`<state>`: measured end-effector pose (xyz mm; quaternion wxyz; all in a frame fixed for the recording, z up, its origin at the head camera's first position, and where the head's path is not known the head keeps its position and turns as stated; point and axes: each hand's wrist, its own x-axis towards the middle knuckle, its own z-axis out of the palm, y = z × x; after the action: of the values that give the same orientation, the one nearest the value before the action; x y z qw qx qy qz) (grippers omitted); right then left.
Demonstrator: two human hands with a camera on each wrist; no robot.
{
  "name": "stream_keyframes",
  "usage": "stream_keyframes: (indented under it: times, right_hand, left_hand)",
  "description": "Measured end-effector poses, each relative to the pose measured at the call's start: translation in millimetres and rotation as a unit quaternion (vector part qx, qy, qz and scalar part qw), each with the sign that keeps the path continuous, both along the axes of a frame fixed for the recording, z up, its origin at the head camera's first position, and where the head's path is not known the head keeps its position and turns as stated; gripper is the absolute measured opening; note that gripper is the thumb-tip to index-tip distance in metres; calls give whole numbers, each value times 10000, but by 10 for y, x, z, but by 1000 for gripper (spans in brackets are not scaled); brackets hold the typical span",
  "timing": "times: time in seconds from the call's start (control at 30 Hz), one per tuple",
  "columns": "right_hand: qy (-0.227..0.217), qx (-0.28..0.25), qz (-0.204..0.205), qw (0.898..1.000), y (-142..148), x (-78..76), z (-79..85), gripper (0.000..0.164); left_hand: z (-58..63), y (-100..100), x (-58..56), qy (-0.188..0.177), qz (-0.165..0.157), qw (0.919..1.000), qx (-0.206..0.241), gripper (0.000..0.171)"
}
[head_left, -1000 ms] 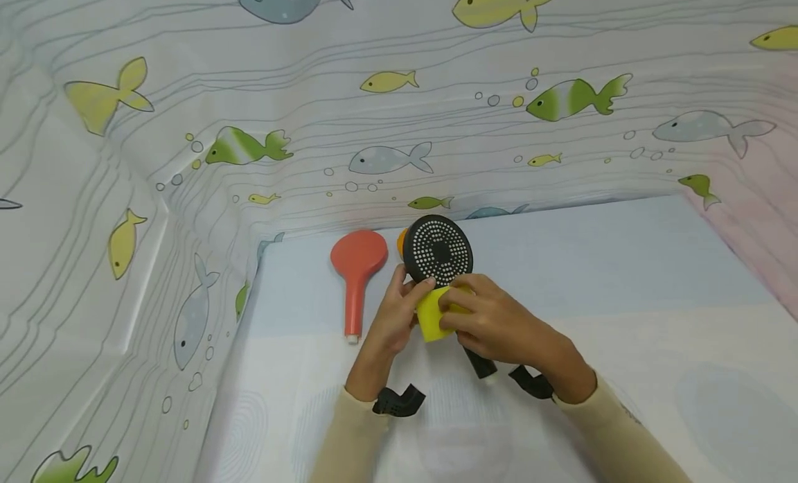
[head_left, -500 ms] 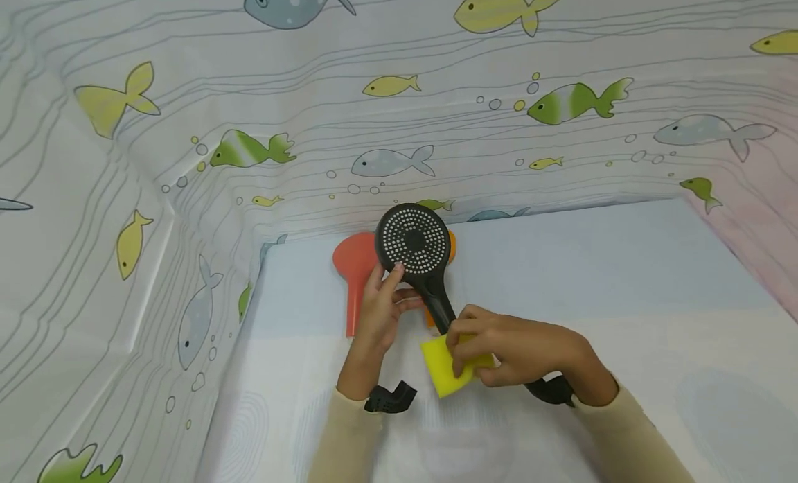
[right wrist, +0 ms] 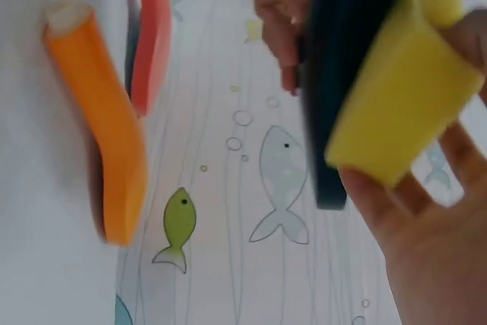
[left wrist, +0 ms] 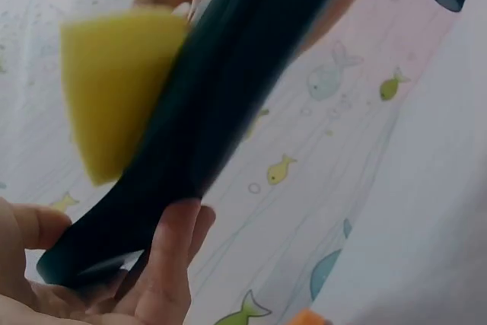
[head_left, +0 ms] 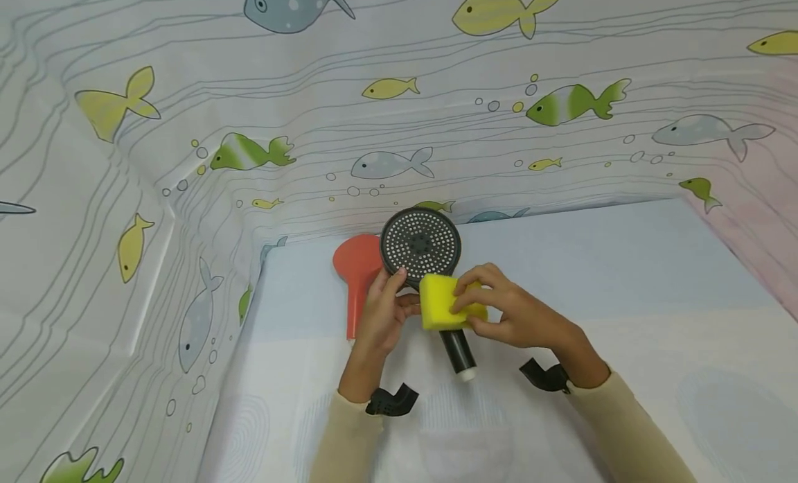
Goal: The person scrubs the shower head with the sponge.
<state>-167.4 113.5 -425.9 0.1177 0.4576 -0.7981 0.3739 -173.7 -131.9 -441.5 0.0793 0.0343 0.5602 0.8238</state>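
A black shower head (head_left: 420,240) with a dotted spray face is held up by my left hand (head_left: 380,320). My left thumb lies on the face's lower left edge, and the other fingers go behind it. My right hand (head_left: 524,310) pinches a yellow sponge (head_left: 438,303) against the upper handle, just below the face. Out of the sponge's lower side comes the rest of the handle, ending in a white tip. In the left wrist view, fingers (left wrist: 171,264) support the head's back while the sponge (left wrist: 114,89) presses the handle's far side.
A red shower head (head_left: 355,261) lies on the table at the left, partly behind the black one. An orange shower head (right wrist: 106,127) lies beside it in the right wrist view. A fish-patterned sheet (head_left: 324,109) rises behind the table.
The black shower head has shifted left. The sponge slid down towards the handle's lower end, then came back up to just below the face.
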Motion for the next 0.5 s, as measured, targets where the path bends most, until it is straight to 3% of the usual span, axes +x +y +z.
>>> stream_keyframes:
  times: [0.13,0.2,0.3,0.5]
  right_hand:
    - [261,-379,-762,9960,-28,-44,-42,32]
    - [276,-436,-875,9948,-45,-49,-56,33]
    - [158,-399,-692,9967,-70,-29,-56,35]
    - [-348,-87,173,9992,-56,32,19,35]
  left_hand:
    - [1,5,5,-7,-347,9994,-29,45]
    - [8,1,6,-17,-372,9993,24,46]
    - [17,-24,6,-29,-283,9995,137,43]
    - [33,-91,-5,-202,-13,9983,542,37]
